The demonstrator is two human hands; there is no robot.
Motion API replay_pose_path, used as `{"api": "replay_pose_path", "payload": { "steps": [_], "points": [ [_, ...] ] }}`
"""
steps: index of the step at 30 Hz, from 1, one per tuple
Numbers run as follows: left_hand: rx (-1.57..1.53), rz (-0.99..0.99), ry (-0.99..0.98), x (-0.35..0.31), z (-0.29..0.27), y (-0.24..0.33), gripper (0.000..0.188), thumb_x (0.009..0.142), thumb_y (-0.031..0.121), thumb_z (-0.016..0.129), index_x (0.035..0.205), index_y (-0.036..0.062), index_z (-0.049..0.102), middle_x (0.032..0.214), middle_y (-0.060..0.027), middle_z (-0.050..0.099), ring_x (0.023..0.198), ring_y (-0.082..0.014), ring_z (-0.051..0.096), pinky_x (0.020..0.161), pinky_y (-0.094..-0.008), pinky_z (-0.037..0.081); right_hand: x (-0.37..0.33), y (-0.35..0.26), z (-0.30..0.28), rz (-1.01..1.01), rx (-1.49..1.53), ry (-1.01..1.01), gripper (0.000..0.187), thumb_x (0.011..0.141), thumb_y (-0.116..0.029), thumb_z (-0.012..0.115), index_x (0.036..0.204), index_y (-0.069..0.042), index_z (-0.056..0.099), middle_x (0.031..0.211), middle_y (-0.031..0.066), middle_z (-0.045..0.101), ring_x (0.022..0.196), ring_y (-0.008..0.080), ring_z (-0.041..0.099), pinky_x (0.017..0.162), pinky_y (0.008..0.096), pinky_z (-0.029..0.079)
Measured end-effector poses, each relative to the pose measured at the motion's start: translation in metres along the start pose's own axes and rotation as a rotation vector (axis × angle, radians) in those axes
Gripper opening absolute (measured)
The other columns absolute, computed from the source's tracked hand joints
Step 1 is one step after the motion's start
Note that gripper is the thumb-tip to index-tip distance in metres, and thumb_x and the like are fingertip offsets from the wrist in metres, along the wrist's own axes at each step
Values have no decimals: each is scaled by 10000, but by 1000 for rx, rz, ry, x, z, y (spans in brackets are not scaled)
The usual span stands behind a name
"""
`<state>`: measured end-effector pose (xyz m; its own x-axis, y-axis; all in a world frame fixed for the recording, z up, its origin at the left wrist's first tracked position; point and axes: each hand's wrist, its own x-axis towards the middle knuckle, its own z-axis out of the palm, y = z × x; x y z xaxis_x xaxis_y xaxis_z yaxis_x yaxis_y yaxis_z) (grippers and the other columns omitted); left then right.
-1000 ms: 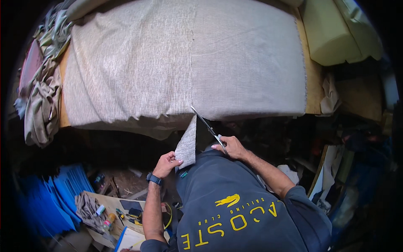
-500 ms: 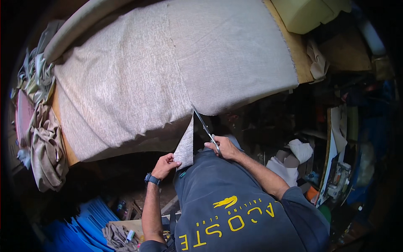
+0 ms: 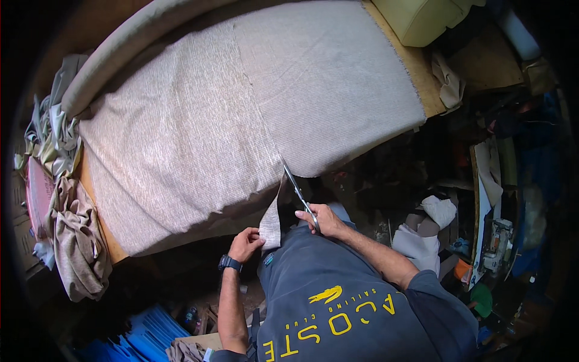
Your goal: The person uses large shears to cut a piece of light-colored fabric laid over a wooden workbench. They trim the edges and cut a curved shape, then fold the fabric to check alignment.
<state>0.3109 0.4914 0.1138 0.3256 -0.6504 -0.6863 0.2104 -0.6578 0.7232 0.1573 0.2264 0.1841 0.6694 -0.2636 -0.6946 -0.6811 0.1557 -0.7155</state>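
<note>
A beige woven fabric (image 3: 175,133) lies spread over a wooden table, its near edge hanging over the front. My right hand (image 3: 324,221) is closed round the handles of long metal scissors (image 3: 298,189). The blades reach up to the fabric's edge, where a narrow strip (image 3: 271,228) hangs partly cut from it. My left hand (image 3: 246,244), a dark watch on its wrist, pinches the strip's lower end between thumb and fingers. To the right of the cut, a finely ribbed layer of fabric (image 3: 338,84) covers the table.
A long fabric roll (image 3: 120,45) curves along the back left. Crumpled brown cloth (image 3: 78,241) drapes over the table's left end. At the far right sits a pale yellow cushioned block (image 3: 416,21). Below are blue plastic pieces (image 3: 148,335) and rolled white material (image 3: 419,244).
The scissors' tip has stayed at the cut while the hanging strip has twisted and looks narrower at its top. My view has shifted slightly; both hands keep their grips.
</note>
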Motion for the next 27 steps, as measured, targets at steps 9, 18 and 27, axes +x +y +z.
{"api": "replay_pose_path", "payload": {
  "steps": [9, 18, 27],
  "points": [
    [464, 572, 837, 71, -97, 126, 333, 851, 153, 661, 1147, 12, 599, 1132, -170, 613, 1061, -313, 581, 922, -400, 444, 20, -15, 3, -45, -62, 142, 511, 871, -486, 658, 672, -28, 550, 520, 36, 514, 458, 112, 537, 474, 284, 449],
    [774, 553, 1036, 100, -112, 104, 452, 873, 189, 618, 1285, 28, 527, 1413, -147, 442, 1350, -323, 358, 1111, -465, 261, 31, -50, 0, 16, 19, 118, 521, 866, -489, 663, 618, -55, 515, 536, 19, 518, 469, 106, 534, 475, 283, 453],
    [782, 559, 1034, 99, -112, 104, 417, 852, 148, 624, 1239, 7, 558, 1380, -167, 482, 1325, -347, 393, 1097, -480, 286, 43, -71, -14, 89, -58, 37, 445, 910, -427, 631, 681, -63, 519, 568, 2, 499, 515, 84, 515, 508, 267, 449]
  ]
}}
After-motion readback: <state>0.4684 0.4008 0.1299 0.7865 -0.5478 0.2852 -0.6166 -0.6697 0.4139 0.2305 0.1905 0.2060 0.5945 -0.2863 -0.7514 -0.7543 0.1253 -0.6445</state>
